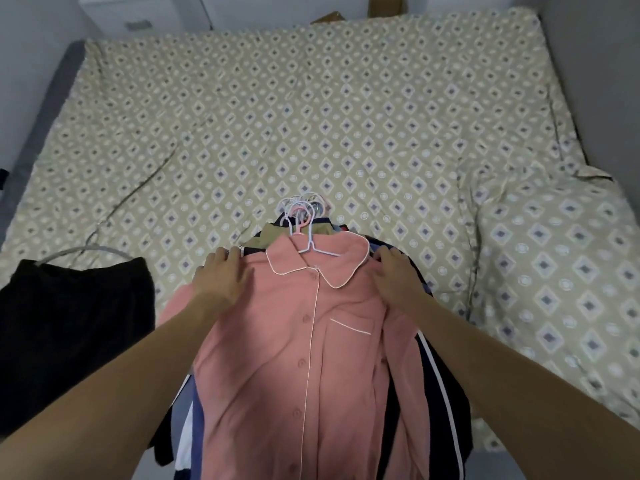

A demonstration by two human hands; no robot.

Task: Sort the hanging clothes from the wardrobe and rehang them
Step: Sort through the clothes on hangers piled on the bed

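Patterned bedspread underneath. Near edge: pink pajama shirt topping stacked clothes. Left hand and right hand flat on its shoulders, fingers relaxed, grasping nothing. Left: black garment. Farther: bunched hanger hooks.

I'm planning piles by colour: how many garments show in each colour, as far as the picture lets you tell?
Pink piped-collar shirt: 1
Black garment lying apart, left: 1
Navy white-striped garment: 1
Khaki garment: 1
Total: 4; the stack hides others.
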